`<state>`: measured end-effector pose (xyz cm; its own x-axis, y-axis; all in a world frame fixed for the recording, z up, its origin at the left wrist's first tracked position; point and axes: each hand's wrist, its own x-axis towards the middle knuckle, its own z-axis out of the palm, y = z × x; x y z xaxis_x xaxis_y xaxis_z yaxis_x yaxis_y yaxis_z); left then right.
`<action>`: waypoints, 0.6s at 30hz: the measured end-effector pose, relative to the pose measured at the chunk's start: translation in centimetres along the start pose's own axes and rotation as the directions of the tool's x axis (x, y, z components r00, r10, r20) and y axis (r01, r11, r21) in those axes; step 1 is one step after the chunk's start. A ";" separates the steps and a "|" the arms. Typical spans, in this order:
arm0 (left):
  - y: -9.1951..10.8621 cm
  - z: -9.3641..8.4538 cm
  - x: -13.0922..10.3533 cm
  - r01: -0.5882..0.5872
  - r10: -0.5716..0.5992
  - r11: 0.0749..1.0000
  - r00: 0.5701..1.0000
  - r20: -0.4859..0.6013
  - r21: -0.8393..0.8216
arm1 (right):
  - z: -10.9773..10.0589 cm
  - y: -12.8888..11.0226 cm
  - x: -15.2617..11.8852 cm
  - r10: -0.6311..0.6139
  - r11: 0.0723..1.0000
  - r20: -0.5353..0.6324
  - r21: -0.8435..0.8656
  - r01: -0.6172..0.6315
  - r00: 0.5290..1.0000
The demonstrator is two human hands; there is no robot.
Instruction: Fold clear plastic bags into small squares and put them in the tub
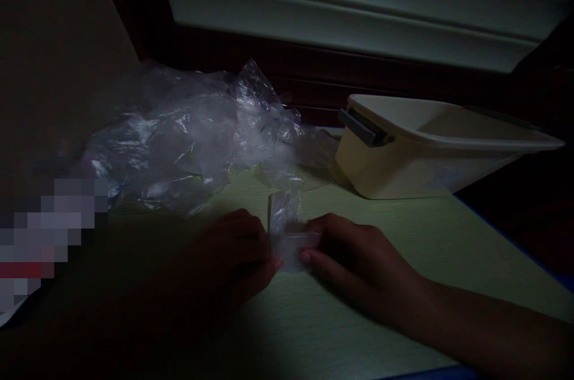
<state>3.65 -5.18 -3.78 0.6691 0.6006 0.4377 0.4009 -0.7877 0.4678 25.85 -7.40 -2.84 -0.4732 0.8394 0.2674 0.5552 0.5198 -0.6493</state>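
A small clear plastic bag (287,218) is between my two hands, low over the pale green table (332,320). My left hand (244,254) is closed, its thumb and fingers pinching the left edge of the bag. My right hand (354,254) is closed too, with thumb and forefinger on the bag's lower right part. The bag's upper part stands up beyond my fingers, and a flap of it points to the right. Whether anything is inside the bag is too dark to tell.
A large heap of crumpled clear plastic bags (192,134) lies at the back left. At the back right stands a cream plastic bin (394,170) with a grey handle. A pale slatted panel (359,3) in a dark frame rises behind. The left edge is pixelated.
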 end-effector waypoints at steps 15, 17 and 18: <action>0.6 0.0 -0.2 -0.043 0.037 0.966 0.999 0.030 0.256 | 0.9 0.4 0.4 0.018 0.999 -0.002 -0.042 -0.018 1.000; 0.6 -0.1 -0.2 -0.071 0.057 0.961 0.997 0.058 0.266 | 0.8 0.3 0.5 -0.037 0.994 0.011 -0.105 0.038 0.999; 0.6 0.0 -0.2 -0.082 0.067 0.962 0.996 0.067 0.260 | 0.8 0.3 0.5 -0.067 0.988 0.016 -0.140 0.068 0.998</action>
<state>3.74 -5.78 -3.56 0.7349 0.5361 0.4153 0.4937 -0.8428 0.2143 25.23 -6.97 -3.46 -0.5199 0.8002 0.2991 0.6115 0.5931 -0.5237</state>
